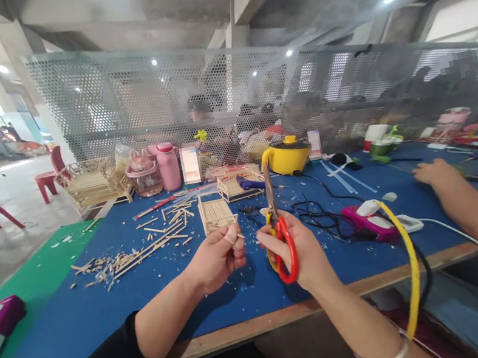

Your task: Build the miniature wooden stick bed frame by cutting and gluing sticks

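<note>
My left hand (221, 257) is closed, thumb against fingers, pinching a short wooden stick (240, 237) whose tip pokes out to the right. Facing it, my right hand (303, 249) grips scissors (287, 251) with red and yellow handles, the blades pointing up. Something small and pale shows at the right fingertips, too small to name. Just behind my left hand stands a small frame of pale sticks (217, 212), and a second stick frame (240, 185) is farther back. Cut sticks (141, 252) and short offcuts lie scattered on the blue table top (150, 305) to the left.
At the back are a pink flask (168, 165), a yellow pot (290, 156) and a perforated screen (114, 102). Black cables (319, 214) and a purple power strip (367, 224) lie to the right. A co-worker's arm (470, 206) reaches in there.
</note>
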A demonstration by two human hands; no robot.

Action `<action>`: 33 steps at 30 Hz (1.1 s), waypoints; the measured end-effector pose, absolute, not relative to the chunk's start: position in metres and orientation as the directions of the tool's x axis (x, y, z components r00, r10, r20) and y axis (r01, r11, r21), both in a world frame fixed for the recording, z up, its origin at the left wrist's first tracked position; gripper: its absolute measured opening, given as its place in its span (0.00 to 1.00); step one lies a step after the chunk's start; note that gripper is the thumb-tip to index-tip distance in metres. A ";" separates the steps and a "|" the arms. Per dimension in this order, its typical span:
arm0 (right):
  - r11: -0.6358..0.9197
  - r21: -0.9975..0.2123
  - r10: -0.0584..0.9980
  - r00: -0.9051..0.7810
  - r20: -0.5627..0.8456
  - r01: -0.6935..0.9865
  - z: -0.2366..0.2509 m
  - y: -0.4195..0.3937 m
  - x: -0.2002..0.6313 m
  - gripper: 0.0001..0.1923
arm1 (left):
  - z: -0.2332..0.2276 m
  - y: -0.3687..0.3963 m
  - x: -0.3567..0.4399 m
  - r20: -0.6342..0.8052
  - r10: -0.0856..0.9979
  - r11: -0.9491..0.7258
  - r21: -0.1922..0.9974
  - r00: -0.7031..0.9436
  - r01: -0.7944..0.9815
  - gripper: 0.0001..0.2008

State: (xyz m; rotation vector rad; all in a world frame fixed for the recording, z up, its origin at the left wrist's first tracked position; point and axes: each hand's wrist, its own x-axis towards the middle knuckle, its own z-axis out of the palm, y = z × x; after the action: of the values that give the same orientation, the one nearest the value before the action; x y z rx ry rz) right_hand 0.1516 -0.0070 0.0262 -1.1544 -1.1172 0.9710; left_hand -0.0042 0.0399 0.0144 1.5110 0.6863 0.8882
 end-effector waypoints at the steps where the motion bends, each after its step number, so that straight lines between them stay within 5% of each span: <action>1: 0.178 -0.984 0.969 0.179 0.170 -0.028 0.026 -0.002 0.146 0.28 | 0.014 0.040 -0.004 0.142 0.820 -0.073 0.987 0.554 -0.145 0.19; 6: 0.247 -0.965 0.956 0.181 0.229 -0.086 0.025 0.003 0.128 0.26 | 0.011 0.037 -0.001 0.062 0.779 0.294 0.843 0.624 -0.451 0.19; 12: 0.244 -0.969 0.933 0.268 0.242 0.026 0.030 -0.003 0.127 0.27 | 0.012 0.036 0.001 0.046 0.827 0.207 0.902 0.560 -0.380 0.22; 17: 0.337 -0.935 0.906 0.235 0.353 0.109 0.032 -0.004 0.132 0.25 | 0.012 0.035 -0.003 -0.112 0.724 0.305 0.937 0.681 -0.170 0.21; 23: 0.397 -0.888 0.875 0.196 0.442 0.231 0.024 -0.001 0.136 0.22 | 0.013 0.035 -0.004 -0.130 0.718 0.345 0.919 0.684 -0.188 0.18; 33: 0.368 -0.922 0.906 0.178 0.385 0.121 0.032 -0.004 0.132 0.22 | 0.014 0.037 -0.006 -0.142 0.682 0.416 0.882 0.717 -0.221 0.16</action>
State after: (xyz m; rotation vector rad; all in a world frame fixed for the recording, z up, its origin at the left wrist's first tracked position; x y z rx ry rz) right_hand 0.1320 -0.0045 0.0322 -1.0661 -1.2809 0.7380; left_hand -0.0061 0.0367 0.0136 0.9886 0.5350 0.6025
